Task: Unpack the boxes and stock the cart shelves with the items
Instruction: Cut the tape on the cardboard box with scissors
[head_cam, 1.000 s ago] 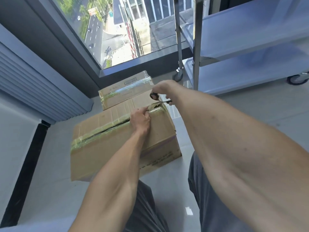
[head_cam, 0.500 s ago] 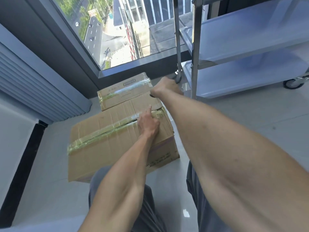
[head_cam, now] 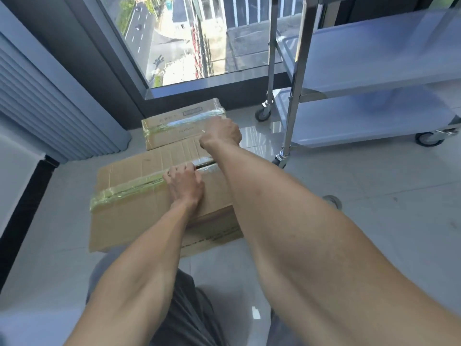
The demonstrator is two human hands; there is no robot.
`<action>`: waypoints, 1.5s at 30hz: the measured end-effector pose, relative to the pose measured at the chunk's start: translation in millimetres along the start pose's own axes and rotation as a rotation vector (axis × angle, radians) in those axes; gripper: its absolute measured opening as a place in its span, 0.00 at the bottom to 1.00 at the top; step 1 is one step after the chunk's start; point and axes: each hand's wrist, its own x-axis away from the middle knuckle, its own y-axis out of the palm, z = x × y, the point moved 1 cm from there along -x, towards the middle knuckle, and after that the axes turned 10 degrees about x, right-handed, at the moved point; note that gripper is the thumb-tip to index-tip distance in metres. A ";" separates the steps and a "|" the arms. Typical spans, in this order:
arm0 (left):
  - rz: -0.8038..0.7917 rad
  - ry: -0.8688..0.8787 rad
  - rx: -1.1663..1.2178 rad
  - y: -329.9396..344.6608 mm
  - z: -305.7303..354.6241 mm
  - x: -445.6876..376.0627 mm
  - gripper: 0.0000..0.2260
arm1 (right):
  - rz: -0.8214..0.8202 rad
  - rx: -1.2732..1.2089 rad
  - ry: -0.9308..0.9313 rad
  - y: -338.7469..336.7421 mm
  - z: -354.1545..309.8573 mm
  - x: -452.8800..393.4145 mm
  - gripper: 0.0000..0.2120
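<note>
Pale floor tiles [head_cam: 361, 196] carried everything in view, with a dark-framed window [head_cam: 199, 41] at 12 o'clock. At 9 o'clock, grey louvred panelling [head_cam: 50, 108] ran along the wall. Left of centre, a large cardboard box [head_cam: 129, 216] lay on the floor, its top seam covered with yellowish tape [head_cam: 124, 193]; the seam was parted at the right end. The left hand [head_cam: 184, 186] rested on that box's top, fingers curled at the seam edge; whether this grip held the flap or only pressed on it could not be told. Just beyond, toward 12 o'clock, a smaller taped box [head_cam: 174, 128] touched the large one. The right hand [head_cam: 222, 133] was closed in a fist over the smaller box; a thin metal tip showed at its left edge, the held object otherwise hidden. At 2 o'clock stood a wheeled steel cart [head_cam: 296, 96] with bare shelves [head_cam: 374, 56].
</note>
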 end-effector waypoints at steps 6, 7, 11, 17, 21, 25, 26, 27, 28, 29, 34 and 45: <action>0.059 -0.100 -0.059 -34.4 -51.8 -12.2 0.15 | -0.455 -0.043 -0.167 6.6 -42.5 1.1 0.08; 0.074 -0.096 -0.059 -39.6 -55.1 -8.6 0.14 | -0.520 -0.077 -0.192 11.9 -56.0 3.7 0.09; 0.193 -0.057 0.023 -57.8 -56.8 9.2 0.10 | -0.725 -0.101 -0.278 34.0 -117.8 21.3 0.14; 0.121 -0.032 0.297 -59.5 -63.5 24.3 0.10 | -0.948 0.052 -0.360 57.5 -190.5 42.4 0.22; 0.195 -0.043 0.399 -56.3 -97.3 36.1 0.10 | -0.985 0.141 -0.340 72.2 -212.9 34.6 0.19; 0.609 -0.868 0.393 -72.7 -203.7 35.5 0.13 | -0.991 0.173 -0.309 92.4 -219.7 20.0 0.21; 0.612 -1.018 0.419 -79.1 -231.9 35.2 0.13 | -0.999 0.164 -0.308 97.8 -219.5 18.4 0.20; 0.561 -1.108 0.432 -84.5 -255.6 35.6 0.12 | -1.004 0.152 -0.306 103.9 -219.4 16.9 0.18; 0.494 -1.149 0.450 -87.2 -274.2 36.5 0.12 | -1.010 0.140 -0.304 110.5 -218.3 15.6 0.18; 0.424 -1.159 0.479 -87.4 -288.5 37.4 0.13 | -1.017 0.132 -0.302 116.6 -217.2 14.2 0.19; 0.255 -1.174 0.743 -71.2 -308.7 44.7 0.18 | -1.084 0.094 -0.294 130.8 -217.5 0.6 0.25; 0.511 -0.758 0.349 -50.6 -238.0 29.7 0.09 | -1.178 -0.025 -0.239 137.9 -205.0 3.4 0.27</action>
